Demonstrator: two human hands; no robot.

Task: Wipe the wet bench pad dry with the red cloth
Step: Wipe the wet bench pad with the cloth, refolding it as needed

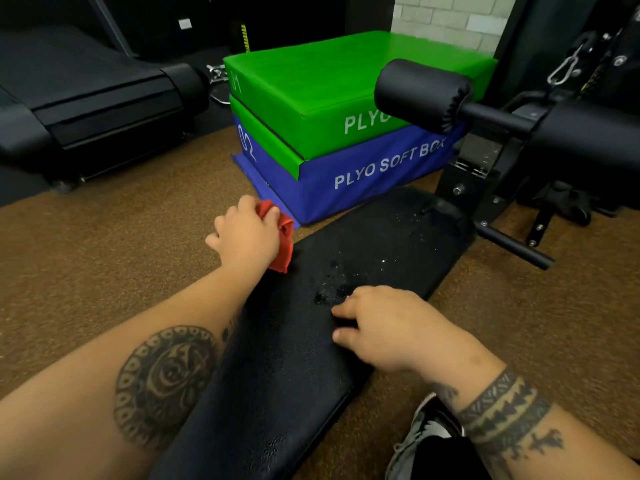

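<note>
Head view: the left hand (247, 233) reaches forward on an outstretched forearm, its fingers clenched around the bunched red cloth (283, 239), held just off the left edge of the black bench pad (374, 237). The right hand (384, 327) rests knuckles-up on the pad's near middle, fingers loosely bent and grasping nothing. Water droplets (329, 287) glisten on the pad just beyond it. Stacked plyo boxes (311, 98) sit farther off.
</note>
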